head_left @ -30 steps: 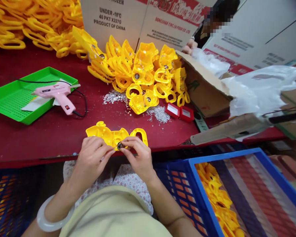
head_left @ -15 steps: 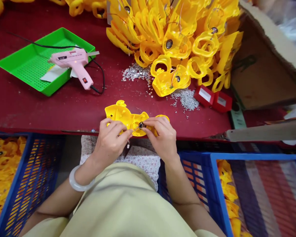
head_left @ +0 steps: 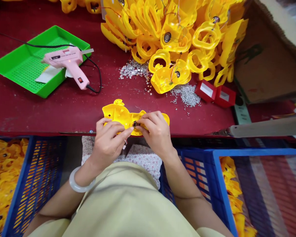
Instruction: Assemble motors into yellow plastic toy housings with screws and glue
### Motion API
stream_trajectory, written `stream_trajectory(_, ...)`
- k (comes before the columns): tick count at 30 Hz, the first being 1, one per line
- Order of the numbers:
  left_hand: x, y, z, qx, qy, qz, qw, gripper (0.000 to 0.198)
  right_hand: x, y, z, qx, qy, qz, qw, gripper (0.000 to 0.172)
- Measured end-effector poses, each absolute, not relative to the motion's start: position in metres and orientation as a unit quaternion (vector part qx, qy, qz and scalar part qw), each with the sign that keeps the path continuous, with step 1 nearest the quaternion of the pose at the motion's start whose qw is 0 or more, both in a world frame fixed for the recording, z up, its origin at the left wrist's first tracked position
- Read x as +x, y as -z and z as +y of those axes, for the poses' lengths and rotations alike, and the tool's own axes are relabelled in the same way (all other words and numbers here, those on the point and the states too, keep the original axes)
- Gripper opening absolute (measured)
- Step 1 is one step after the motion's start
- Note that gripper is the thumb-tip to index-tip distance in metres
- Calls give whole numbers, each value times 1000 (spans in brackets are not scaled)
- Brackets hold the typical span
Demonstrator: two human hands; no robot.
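Plainly, the dark part [head_left: 134, 124] sits pinched at the right hand's [head_left: 157, 132] fingertips.

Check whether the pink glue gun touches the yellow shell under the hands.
Apart: the head view shows red tabletop between the pink glue gun and yellow shell.

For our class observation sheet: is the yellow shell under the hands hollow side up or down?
Hollow side up: inside the yellow shell, raised ribs and small posts show.

Head cam, worn: looks fwd & steeply down over wearer's shirt [head_left: 123, 200], near L hand [head_left: 110, 138] & R hand [head_left: 158, 131], both approx mid-frame; table [head_left: 76, 112] across upper half, bins [head_left: 261, 152] at lower L & R edges.
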State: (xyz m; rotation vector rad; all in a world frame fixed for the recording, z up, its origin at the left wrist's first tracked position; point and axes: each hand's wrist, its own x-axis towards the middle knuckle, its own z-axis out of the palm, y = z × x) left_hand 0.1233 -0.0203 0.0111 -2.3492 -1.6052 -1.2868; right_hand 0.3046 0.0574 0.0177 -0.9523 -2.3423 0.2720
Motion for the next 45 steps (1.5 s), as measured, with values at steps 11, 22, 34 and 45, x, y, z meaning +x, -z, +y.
stream_trajectory(11,125,-21,-22,-667,499,-545,-91,16,306,-17,60,-345,-116,-882,300,9)
stream_trajectory(22,125,-19,-19,-758,380,-529,-41,15,306,-17,63,-348,-136,-879,295,10)
stream_trajectory(34,126,-17,-17,-758,381,-529,-29,15,306,-29,66,-310,-67,-925,211,21)
stream_trajectory(45,128,-13,-14,-753,394,-527,-29,13,310,-24,54,-339,-89,-904,246,21)
